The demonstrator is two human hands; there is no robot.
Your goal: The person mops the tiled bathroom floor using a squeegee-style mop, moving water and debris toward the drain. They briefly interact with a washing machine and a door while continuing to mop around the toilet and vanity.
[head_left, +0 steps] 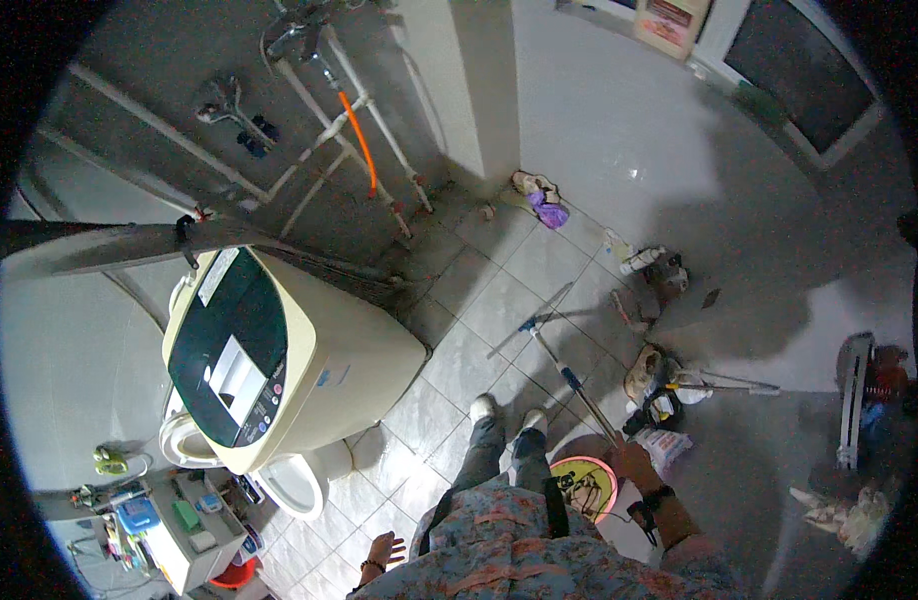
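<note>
My right hand grips the upper end of a long-handled floor squeegee. Its metal pole has a blue section, and the thin straight blade lies on the tiled floor ahead of my feet. At lower left my left hand hangs beside my body, fingers spread, holding nothing. Under my right forearm stands a pink-rimmed basin with a yellowish inside and dark items in it.
A cream washing machine stands at left, with a white toilet nearer me. Shoes, a plastic bag and a purple cloth lie along the right wall. Shelves stand lower left; pipes run up the far wall.
</note>
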